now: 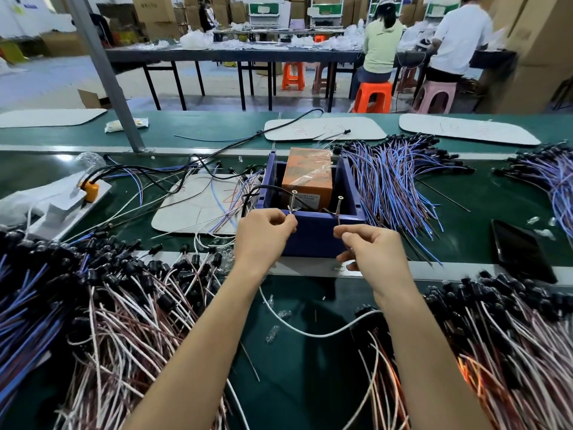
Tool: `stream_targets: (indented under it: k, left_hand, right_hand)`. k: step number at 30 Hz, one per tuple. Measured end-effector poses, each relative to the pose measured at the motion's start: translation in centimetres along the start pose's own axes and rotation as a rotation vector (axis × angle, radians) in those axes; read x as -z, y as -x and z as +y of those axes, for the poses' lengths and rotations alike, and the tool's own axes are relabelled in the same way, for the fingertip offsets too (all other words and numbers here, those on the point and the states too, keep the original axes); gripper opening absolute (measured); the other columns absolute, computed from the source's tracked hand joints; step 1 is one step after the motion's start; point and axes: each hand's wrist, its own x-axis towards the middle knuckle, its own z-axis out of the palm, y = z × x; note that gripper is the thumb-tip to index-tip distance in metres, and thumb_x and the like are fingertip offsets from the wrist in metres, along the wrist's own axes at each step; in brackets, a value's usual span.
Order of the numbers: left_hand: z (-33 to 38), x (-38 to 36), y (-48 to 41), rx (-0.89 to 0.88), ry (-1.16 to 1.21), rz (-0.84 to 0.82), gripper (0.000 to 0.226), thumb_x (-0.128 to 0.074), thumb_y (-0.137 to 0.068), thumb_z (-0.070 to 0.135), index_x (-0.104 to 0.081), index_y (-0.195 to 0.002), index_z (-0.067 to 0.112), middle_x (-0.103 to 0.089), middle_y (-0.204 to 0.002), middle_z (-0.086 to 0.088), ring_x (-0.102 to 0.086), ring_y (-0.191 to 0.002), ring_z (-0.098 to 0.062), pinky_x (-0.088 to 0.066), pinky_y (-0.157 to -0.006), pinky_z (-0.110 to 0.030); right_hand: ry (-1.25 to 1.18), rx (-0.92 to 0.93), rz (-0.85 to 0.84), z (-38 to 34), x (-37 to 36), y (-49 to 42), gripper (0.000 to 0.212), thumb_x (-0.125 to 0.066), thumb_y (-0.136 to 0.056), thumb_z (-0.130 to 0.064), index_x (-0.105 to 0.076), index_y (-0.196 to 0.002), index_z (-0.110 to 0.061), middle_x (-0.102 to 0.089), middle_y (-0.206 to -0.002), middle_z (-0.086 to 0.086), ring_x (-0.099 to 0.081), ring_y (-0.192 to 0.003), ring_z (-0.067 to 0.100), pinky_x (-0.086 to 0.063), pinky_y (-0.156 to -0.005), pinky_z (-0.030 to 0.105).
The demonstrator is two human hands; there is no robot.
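My left hand point(263, 234) pinches a thin wire end beside the left of two upright screws point(293, 201) fixed at the near rim of a blue plastic bin point(313, 235). My right hand point(369, 252) pinches a thin wire that runs up to the right screw point(339, 206). An orange box point(307, 175) wrapped in clear film sits inside the bin. What lies between the two hands is too fine to make out.
Piles of wires with black caps lie at the near left point(108, 299) and near right point(496, 330). Blue and purple wire bundles point(400, 181) fan out right of the bin. A black phone point(521, 249) lies to the right. Two people sit at a far table.
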Motion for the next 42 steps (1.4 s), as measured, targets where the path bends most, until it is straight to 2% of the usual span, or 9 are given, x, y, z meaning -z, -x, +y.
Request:
stream_targets:
  k: [5,12,17,23,28,31,36,40,42]
  left_hand:
    - [0.1,-0.3,0.0,-0.020,-0.030,0.000,0.025,-0.063,-0.084,0.029,-0.069,-0.062,0.021,-0.057,-0.051,0.009,-0.046,-0.048,-0.004,-0.034,-0.051,-0.022]
    - [-0.1,-0.4,-0.1,-0.034,-0.028,-0.004,0.026,-0.063,-0.083,0.027,-0.067,-0.058,0.021,-0.050,-0.040,0.014,-0.044,-0.041,-0.001,-0.031,-0.043,-0.013]
    - [0.5,0.3,0.1,-0.055,-0.040,-0.060,0.030,-0.062,-0.086,0.025,-0.066,-0.057,0.022,-0.049,-0.038,0.017,-0.045,-0.042,0.000,-0.033,-0.046,-0.012]
    - [5.1,4.0,3.6,-0.314,0.121,0.002,0.028,-0.061,-0.091,0.021,-0.070,-0.064,0.016,-0.052,-0.045,0.020,-0.044,-0.044,0.003,-0.030,-0.049,-0.009]
    - [9.3,10.8,7.8,-0.661,0.245,-0.169,0.020,-0.057,-0.094,0.022,-0.069,-0.078,0.018,-0.052,-0.051,0.016,-0.041,-0.044,0.000,-0.030,-0.046,-0.012]
    - [10.3,13.2,10.9,-0.856,0.249,-0.446,0.019,-0.057,-0.093,0.025,-0.069,-0.085,0.014,-0.053,-0.058,0.016,-0.046,-0.044,0.001,-0.034,-0.046,-0.012]
    - [9.0,11.1,16.2,-0.830,0.101,-0.952,0.016,-0.061,-0.094,0.015,-0.071,-0.093,0.003,-0.066,-0.068,0.000,-0.055,-0.053,-0.008,-0.040,-0.053,-0.013]
    - [5.9,8.0,18.6,-0.752,-0.014,-1.165,0.019,-0.055,-0.097,0.010,-0.068,-0.105,-0.001,-0.069,-0.101,-0.010,-0.056,-0.077,-0.010,-0.036,-0.074,-0.007]
    - [4.7,7.4,18.7,-0.702,-0.081,-1.210,0.019,-0.056,-0.096,0.011,-0.068,-0.109,0.004,-0.068,-0.105,-0.008,-0.056,-0.082,-0.007,-0.036,-0.076,-0.008]
  right_hand:
    - [0.038,0.015,0.018,0.2,-0.1,0.0,0.026,-0.053,-0.093,-0.005,-0.069,-0.084,-0.024,-0.070,-0.088,-0.003,-0.058,-0.044,0.002,-0.041,-0.042,0.014]
    - [0.057,0.028,0.011,0.5,-0.1,-0.2,0.028,-0.053,-0.093,-0.007,-0.068,-0.081,-0.028,-0.070,-0.087,-0.007,-0.059,-0.045,0.002,-0.043,-0.045,0.015]
    - [0.056,0.021,0.002,0.2,0.2,0.0,0.029,-0.053,-0.092,-0.005,-0.069,-0.078,-0.026,-0.071,-0.087,-0.003,-0.058,-0.044,0.003,-0.042,-0.043,0.014]
    - [-0.050,0.080,-0.092,-3.3,1.9,1.9,0.024,-0.060,-0.089,-0.001,-0.070,-0.075,-0.018,-0.072,-0.079,0.002,-0.059,-0.054,0.009,-0.046,-0.053,0.018]
    - [-0.218,0.270,-0.224,-8.5,4.8,4.7,0.020,-0.067,-0.080,0.004,-0.069,-0.079,-0.016,-0.075,-0.074,0.000,-0.067,-0.067,0.006,-0.053,-0.066,0.016]
    - [-0.282,0.350,-0.346,-11.1,6.5,5.3,0.025,-0.071,-0.068,-0.013,-0.068,-0.091,-0.023,-0.075,-0.081,0.004,-0.068,-0.074,0.009,-0.052,-0.064,0.016]
    - [-0.004,0.488,-0.461,-12.2,9.0,6.6,0.020,-0.080,-0.067,-0.025,-0.075,-0.086,-0.030,-0.076,-0.087,-0.002,-0.066,-0.074,0.002,-0.047,-0.061,0.011]
    - [0.331,0.395,-0.805,-9.7,10.5,9.0,0.014,-0.074,-0.074,-0.009,-0.074,-0.083,-0.020,-0.075,-0.085,0.004,-0.069,-0.076,0.007,-0.050,-0.070,0.012]
    - [0.476,0.284,-0.969,-7.9,11.0,10.3,0.017,-0.073,-0.080,-0.004,-0.074,-0.083,-0.021,-0.074,-0.085,0.001,-0.068,-0.075,0.006,-0.050,-0.073,0.015]
